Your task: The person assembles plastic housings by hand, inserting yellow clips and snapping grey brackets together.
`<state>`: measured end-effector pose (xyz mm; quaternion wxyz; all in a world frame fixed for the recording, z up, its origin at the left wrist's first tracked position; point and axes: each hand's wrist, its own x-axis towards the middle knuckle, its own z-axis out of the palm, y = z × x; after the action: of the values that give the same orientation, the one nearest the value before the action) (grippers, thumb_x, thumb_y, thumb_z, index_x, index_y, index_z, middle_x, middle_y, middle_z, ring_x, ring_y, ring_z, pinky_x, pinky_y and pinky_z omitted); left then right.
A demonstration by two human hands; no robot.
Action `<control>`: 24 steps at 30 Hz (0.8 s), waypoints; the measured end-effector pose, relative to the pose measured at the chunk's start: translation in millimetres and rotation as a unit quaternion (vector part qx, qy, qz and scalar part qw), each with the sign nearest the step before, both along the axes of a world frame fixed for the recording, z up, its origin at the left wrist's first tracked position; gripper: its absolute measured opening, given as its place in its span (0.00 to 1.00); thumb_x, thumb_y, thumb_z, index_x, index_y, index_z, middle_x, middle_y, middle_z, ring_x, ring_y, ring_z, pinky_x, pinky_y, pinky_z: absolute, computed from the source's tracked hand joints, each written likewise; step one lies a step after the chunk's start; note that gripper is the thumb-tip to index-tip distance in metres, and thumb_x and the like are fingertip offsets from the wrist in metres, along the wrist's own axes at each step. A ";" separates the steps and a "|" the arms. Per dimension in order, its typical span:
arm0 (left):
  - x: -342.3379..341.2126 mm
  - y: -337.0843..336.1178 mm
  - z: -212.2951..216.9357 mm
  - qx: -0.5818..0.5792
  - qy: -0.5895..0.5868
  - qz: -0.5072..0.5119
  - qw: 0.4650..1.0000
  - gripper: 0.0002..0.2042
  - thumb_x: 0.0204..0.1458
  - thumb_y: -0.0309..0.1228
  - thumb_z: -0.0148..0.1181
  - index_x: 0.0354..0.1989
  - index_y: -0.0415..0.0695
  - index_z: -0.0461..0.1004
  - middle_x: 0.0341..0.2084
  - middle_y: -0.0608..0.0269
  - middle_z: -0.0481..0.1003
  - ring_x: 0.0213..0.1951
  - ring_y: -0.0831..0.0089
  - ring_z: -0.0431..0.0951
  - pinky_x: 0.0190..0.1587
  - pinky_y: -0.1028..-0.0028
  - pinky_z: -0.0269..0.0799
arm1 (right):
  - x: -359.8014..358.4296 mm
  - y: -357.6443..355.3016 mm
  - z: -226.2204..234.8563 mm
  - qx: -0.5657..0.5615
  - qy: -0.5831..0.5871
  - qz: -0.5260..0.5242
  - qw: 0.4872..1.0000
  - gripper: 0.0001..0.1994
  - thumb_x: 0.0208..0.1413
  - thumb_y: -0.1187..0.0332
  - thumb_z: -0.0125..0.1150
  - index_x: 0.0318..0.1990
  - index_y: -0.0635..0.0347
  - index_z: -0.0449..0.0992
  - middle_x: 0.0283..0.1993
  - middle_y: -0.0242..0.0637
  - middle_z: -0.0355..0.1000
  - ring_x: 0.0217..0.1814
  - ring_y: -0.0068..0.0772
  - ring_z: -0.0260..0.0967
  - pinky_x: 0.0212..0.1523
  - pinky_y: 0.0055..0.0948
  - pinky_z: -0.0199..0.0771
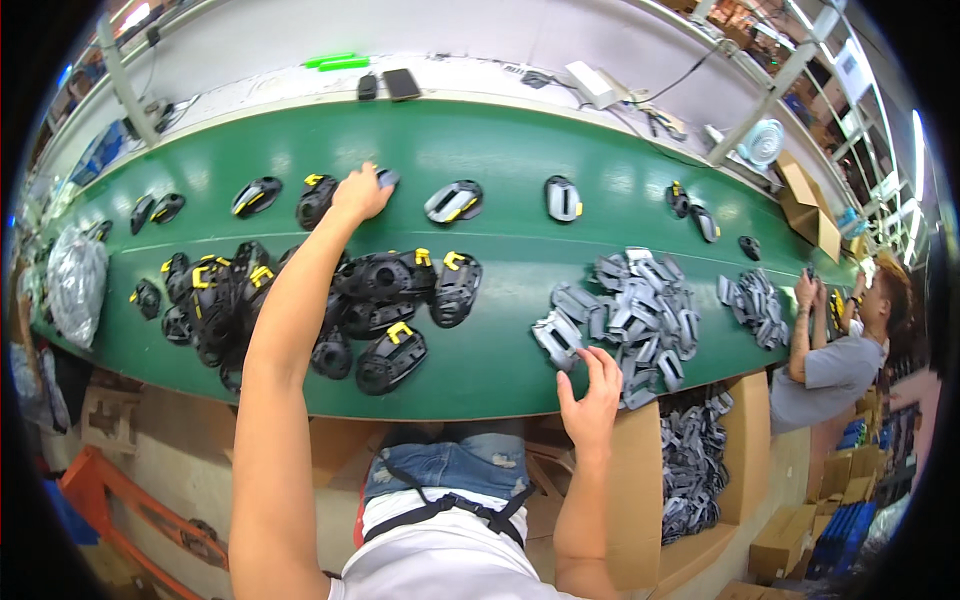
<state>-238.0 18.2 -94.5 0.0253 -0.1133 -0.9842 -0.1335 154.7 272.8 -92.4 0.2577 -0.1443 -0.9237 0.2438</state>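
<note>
My left hand (362,194) reaches far across the green table, its fingers curled over a black-and-grey plastic part (388,178) that shows past the fingertips. Just left of it lies a black oval part with a yellow clip (316,200). Under and around my left forearm spreads a pile of black plastic parts (385,275), several with yellow clips. My right hand (592,398) hovers at the near edge, thumb and fingers apart. Its fingertips are by a light grey slotted plastic piece (558,338), at the border of a heap of grey pieces (645,305).
More black-and-grey parts, such as one part (455,201), stand spaced along the green table (510,370). A cardboard box (632,490) of grey pieces sits at the near right. A plastic bag (78,285) lies far left. Another person (835,370) works at the right end.
</note>
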 end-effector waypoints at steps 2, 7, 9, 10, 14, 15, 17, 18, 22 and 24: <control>9.2 20.5 -4.3 -0.039 -0.013 0.044 0.998 0.29 0.49 0.46 0.57 0.53 0.37 0.61 0.47 0.38 0.69 0.48 0.48 0.72 0.49 0.58 0.71 | -1.8 12.0 -9.9 0.005 -0.017 -0.005 1.000 0.22 0.43 0.68 0.66 0.49 0.62 0.71 0.53 0.45 0.64 0.56 0.51 0.59 0.56 0.43 0.60; 103.2 49.5 58.6 0.160 0.194 -0.191 0.949 0.19 0.51 0.34 0.56 0.49 0.38 0.65 0.44 0.46 0.70 0.51 0.52 0.68 0.51 0.58 0.66 | -27.4 15.2 -9.3 0.059 -0.047 0.000 0.997 0.29 0.41 0.67 0.67 0.54 0.61 0.66 0.54 0.46 0.64 0.58 0.49 0.59 0.55 0.42 0.61; 175.5 68.7 72.5 0.260 0.154 -0.318 0.899 0.14 0.49 0.30 0.58 0.42 0.37 0.69 0.41 0.50 0.71 0.47 0.54 0.71 0.51 0.63 0.66 | -31.4 22.3 -17.4 0.040 -0.084 -0.044 0.995 0.31 0.41 0.66 0.68 0.55 0.60 0.65 0.52 0.46 0.66 0.55 0.50 0.61 0.54 0.42 0.62; 210.8 68.6 84.1 0.295 0.060 -0.358 0.884 0.12 0.47 0.29 0.59 0.40 0.38 0.71 0.39 0.51 0.73 0.46 0.53 0.72 0.51 0.63 0.66 | -34.9 24.5 -20.7 0.017 -0.092 -0.060 0.994 0.31 0.41 0.66 0.68 0.55 0.60 0.65 0.51 0.47 0.67 0.54 0.50 0.62 0.54 0.42 0.62; 286.6 66.5 57.1 0.393 -0.088 -0.376 0.835 0.12 0.47 0.29 0.60 0.39 0.38 0.72 0.38 0.52 0.75 0.42 0.60 0.76 0.42 0.68 0.72 | -45.9 16.3 -17.7 -0.012 -0.001 -0.044 0.999 0.31 0.41 0.66 0.67 0.56 0.61 0.64 0.49 0.50 0.65 0.50 0.52 0.63 0.51 0.43 0.64; 291.9 71.1 46.6 0.404 -0.116 -0.338 0.842 0.13 0.47 0.29 0.60 0.40 0.38 0.72 0.37 0.53 0.75 0.40 0.61 0.77 0.41 0.68 0.72 | -48.3 13.9 -14.9 -0.021 0.013 -0.038 0.999 0.31 0.41 0.66 0.67 0.56 0.62 0.64 0.48 0.50 0.65 0.50 0.52 0.64 0.50 0.43 0.65; 292.2 82.4 20.3 0.455 -0.159 -0.258 0.837 0.14 0.49 0.29 0.60 0.43 0.37 0.71 0.36 0.54 0.76 0.37 0.66 0.78 0.38 0.70 0.73 | -50.6 7.4 -2.6 -0.038 0.044 -0.034 0.998 0.29 0.42 0.68 0.66 0.54 0.63 0.65 0.45 0.50 0.66 0.48 0.51 0.65 0.48 0.42 0.66; 289.7 87.5 16.2 0.474 -0.167 -0.226 0.834 0.14 0.50 0.27 0.59 0.45 0.38 0.70 0.36 0.55 0.76 0.38 0.67 0.77 0.39 0.70 0.74 | -51.4 3.6 4.1 -0.047 0.060 -0.033 0.997 0.26 0.43 0.69 0.65 0.52 0.63 0.66 0.42 0.49 0.67 0.46 0.50 0.67 0.46 0.41 0.67; 281.4 102.3 -1.3 0.525 -0.113 -0.190 0.822 0.15 0.53 0.29 0.55 0.48 0.37 0.69 0.35 0.55 0.76 0.36 0.67 0.77 0.38 0.73 0.73 | -35.6 -21.0 11.9 -0.163 0.077 0.112 0.977 0.13 0.49 0.74 0.61 0.42 0.68 0.72 0.31 0.44 0.69 0.27 0.36 0.68 0.29 0.30 0.68; 280.9 97.2 -8.1 0.563 -0.191 -0.249 0.765 0.13 0.53 0.30 0.55 0.44 0.36 0.70 0.31 0.56 0.76 0.32 0.68 0.76 0.36 0.74 0.71 | -25.4 -37.5 19.2 -0.261 0.067 0.170 0.948 0.12 0.50 0.73 0.60 0.41 0.70 0.72 0.31 0.43 0.69 0.27 0.34 0.68 0.30 0.28 0.68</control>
<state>43.0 115.4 -102.5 -0.1379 -0.2921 -0.6543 -0.6837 129.3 235.3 -73.2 0.2273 -0.0308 -0.8189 0.5260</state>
